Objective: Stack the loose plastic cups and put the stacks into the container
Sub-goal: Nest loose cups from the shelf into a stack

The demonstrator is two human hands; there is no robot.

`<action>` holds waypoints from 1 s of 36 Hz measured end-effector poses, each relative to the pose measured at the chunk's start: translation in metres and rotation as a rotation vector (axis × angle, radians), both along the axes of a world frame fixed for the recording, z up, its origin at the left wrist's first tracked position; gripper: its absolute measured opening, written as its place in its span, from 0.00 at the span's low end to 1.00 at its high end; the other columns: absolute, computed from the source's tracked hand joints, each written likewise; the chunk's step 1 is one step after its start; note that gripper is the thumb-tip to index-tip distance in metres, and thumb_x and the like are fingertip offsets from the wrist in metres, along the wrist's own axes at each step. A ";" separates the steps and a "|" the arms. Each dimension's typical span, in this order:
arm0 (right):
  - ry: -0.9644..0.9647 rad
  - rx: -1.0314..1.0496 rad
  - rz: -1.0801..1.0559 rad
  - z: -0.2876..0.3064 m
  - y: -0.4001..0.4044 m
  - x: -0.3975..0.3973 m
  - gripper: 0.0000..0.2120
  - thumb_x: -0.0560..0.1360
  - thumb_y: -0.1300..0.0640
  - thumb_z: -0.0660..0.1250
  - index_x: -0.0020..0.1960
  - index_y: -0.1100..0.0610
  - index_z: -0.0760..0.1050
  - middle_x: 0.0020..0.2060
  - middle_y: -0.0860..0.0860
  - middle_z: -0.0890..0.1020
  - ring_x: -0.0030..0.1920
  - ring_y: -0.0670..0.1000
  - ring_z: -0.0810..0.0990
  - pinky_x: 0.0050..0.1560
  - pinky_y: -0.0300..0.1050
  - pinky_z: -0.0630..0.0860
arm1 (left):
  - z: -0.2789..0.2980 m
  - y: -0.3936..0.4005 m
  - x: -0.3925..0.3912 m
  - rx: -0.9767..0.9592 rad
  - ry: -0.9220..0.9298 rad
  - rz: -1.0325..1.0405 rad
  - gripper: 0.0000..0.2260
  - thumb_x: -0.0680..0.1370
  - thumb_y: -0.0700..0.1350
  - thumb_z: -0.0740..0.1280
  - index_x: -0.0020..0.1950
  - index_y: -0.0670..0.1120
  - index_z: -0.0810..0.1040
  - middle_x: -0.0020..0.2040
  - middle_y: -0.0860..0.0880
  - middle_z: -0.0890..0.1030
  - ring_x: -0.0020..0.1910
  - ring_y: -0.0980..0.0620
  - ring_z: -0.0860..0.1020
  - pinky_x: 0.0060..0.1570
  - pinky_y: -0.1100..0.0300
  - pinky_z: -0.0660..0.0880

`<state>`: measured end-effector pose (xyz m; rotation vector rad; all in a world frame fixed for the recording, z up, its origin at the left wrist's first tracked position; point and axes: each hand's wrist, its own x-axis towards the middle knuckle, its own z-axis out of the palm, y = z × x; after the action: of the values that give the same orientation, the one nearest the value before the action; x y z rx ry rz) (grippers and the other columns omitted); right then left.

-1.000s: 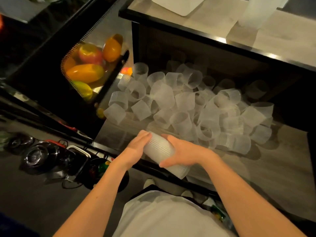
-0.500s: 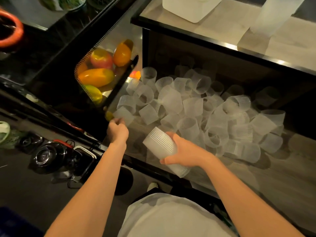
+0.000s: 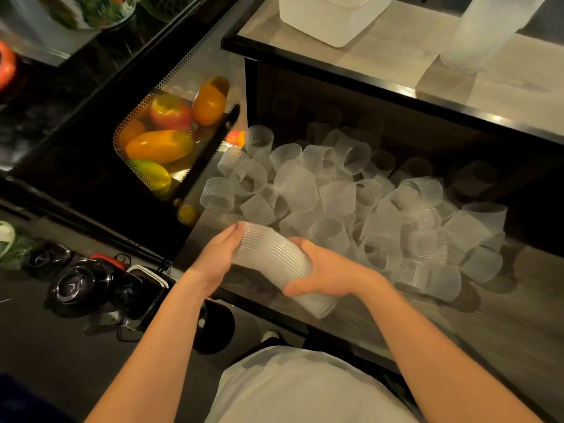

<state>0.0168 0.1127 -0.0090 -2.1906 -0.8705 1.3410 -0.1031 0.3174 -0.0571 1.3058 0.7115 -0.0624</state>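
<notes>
The right hand [image 3: 328, 271] wraps its curled fingers and thumb round the middle of a tilted stack of frosted, ribbed plastic cups [image 3: 276, 264], held above the near edge of the grey wood-grain table [image 3: 503, 315]. The left hand [image 3: 218, 259] lies flat against the stack's upper end, fingers straight and pressed to the rim (a push, not a grasp). Both forearms reach forward from the bottom of the view. Beyond them a heap of loose frosted cups [image 3: 351, 203] covers the table. The white plastic container [image 3: 332, 16] on the raised shelf is cut off at the top edge. Far cups in the shadow under the shelf are hard to make out.
</notes>
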 end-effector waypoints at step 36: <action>-0.029 -0.086 0.168 0.019 0.016 0.027 0.54 0.67 0.34 0.76 0.81 0.43 0.48 0.73 0.44 0.68 0.69 0.48 0.71 0.67 0.48 0.71 | 0.027 -0.024 0.013 0.392 -0.194 0.158 0.13 0.84 0.42 0.58 0.62 0.55 0.77 0.49 0.58 0.79 0.49 0.61 0.76 0.51 0.62 0.70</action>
<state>0.0441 0.1287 0.0101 -2.2493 -1.0453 1.4527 -0.0899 0.2931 -0.0305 1.5976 0.6776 0.3434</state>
